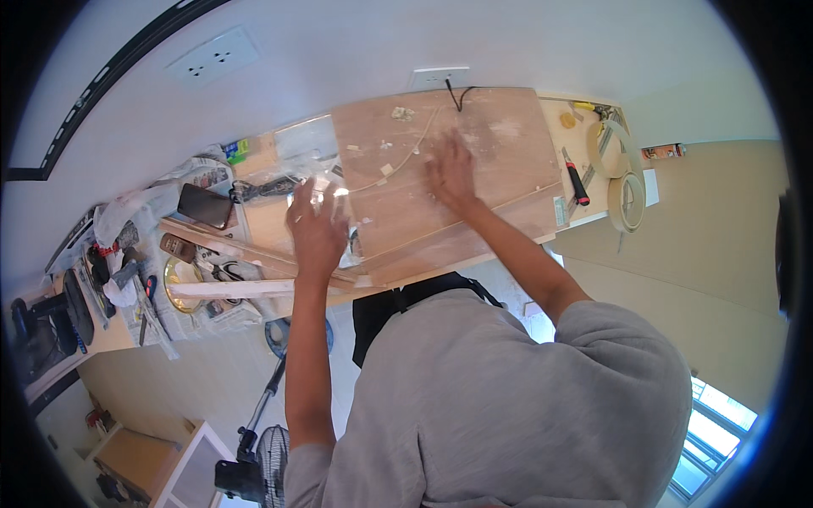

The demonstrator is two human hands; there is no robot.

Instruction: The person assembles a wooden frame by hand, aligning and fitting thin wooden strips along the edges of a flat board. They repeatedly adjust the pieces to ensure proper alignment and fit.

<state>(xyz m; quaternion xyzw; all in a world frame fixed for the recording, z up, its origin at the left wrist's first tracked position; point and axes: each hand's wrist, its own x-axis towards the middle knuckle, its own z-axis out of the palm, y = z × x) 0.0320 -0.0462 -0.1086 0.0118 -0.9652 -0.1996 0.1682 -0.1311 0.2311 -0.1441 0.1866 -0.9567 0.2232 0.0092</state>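
Observation:
A reddish-brown plywood board lies on the bench in front of me, with pale scraps and a thin curved strip on it. Over the board's middle is my right hand, its fingers smeared by motion, so I cannot make out their shape or whether they hold anything. My left hand is at the board's left edge, palm down with fingers apart. Shiny clear plastic lies around its fingertips. Long wood strips run beneath and beside the left wrist.
Right of the board lie a red-and-black utility knife and rolls of pale banding. Newspaper on the left bears a dark phone, scissors and a tape roll. A black cable hangs from a wall socket. Below stands a fan.

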